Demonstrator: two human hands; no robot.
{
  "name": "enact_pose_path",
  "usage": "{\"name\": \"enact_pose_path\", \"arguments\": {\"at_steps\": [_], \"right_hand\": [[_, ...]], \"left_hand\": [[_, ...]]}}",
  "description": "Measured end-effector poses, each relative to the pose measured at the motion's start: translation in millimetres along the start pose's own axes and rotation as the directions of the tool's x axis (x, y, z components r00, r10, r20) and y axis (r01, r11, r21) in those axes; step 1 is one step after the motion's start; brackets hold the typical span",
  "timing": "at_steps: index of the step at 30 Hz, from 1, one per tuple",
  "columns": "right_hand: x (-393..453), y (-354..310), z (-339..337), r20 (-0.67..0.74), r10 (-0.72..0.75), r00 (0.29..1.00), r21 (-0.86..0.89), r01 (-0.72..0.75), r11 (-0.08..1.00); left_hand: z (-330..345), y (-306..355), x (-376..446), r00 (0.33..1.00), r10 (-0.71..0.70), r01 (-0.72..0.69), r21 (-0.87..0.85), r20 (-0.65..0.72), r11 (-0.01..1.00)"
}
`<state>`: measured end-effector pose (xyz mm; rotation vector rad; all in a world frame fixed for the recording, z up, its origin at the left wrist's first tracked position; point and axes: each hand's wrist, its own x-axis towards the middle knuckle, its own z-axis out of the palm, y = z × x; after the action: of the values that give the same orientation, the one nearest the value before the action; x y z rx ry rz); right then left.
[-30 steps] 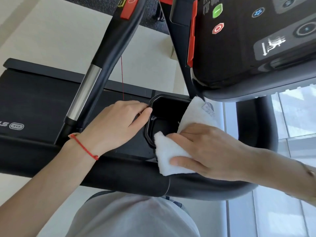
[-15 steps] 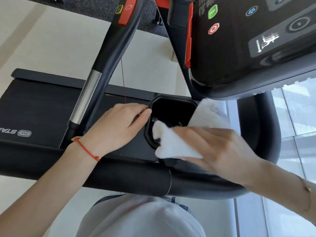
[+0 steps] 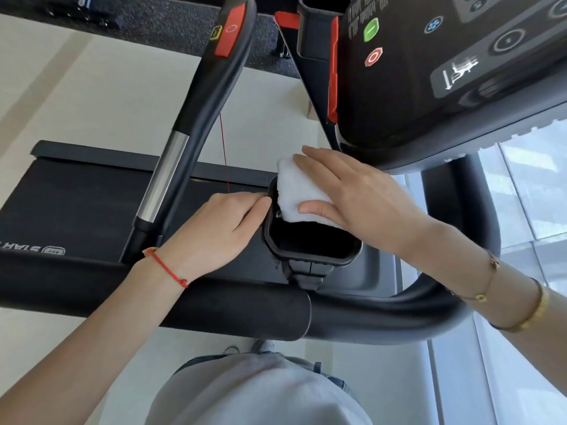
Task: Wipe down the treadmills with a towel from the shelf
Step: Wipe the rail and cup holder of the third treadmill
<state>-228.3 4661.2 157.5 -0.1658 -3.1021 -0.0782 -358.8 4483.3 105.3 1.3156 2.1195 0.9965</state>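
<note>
The white towel [image 3: 299,194] lies folded over the far rim of the black cup holder [image 3: 310,240] of the treadmill, with its lower edge hanging a little inside the dark opening. The right hand [image 3: 359,199] lies flat on top of the towel; its fingers are straight and a little spread, and the thumb [image 3: 319,210] presses on the near edge of the cloth, so the hand presses the towel down and does not pinch it. The left hand [image 3: 214,231] rests just beside the holder on its left side, with the fingers held together and the fingertips touching the outer rim; it holds nothing. A red string bracelet [image 3: 167,266] is around the left wrist, and thin gold bracelets [image 3: 530,311] are on the right wrist. The holder sits just above the thick black handrail [image 3: 214,305], which runs across the view and curves up at the right. Behind the left hand stands a black side bar with a silver section [image 3: 162,182] and a red button [image 3: 230,30] near its top. The console [image 3: 429,72] with a green and a red button is at the upper right, and the dark running belt [image 3: 70,204] is at the left.
</note>
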Motion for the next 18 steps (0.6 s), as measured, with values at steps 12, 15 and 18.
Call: {"name": "enact_pose_path", "arguments": {"at_steps": [12,15,18], "right_hand": [[32,0,11,0.097,0.041,0.994,-0.143,-0.027,0.989],[20,3,11,0.101,0.079,0.992,-0.178,-0.060,0.982],[15,3,11,0.104,0.077,0.992,-0.217,-0.053,0.975]], "left_hand": [[1,-1,0,1.000,-0.001,0.001,0.024,-0.006,1.000],[-1,-2,0,1.000,-0.012,0.011,0.030,0.016,0.999],[-3,-3,0,1.000,-0.015,0.015,0.029,0.014,0.999]]}}
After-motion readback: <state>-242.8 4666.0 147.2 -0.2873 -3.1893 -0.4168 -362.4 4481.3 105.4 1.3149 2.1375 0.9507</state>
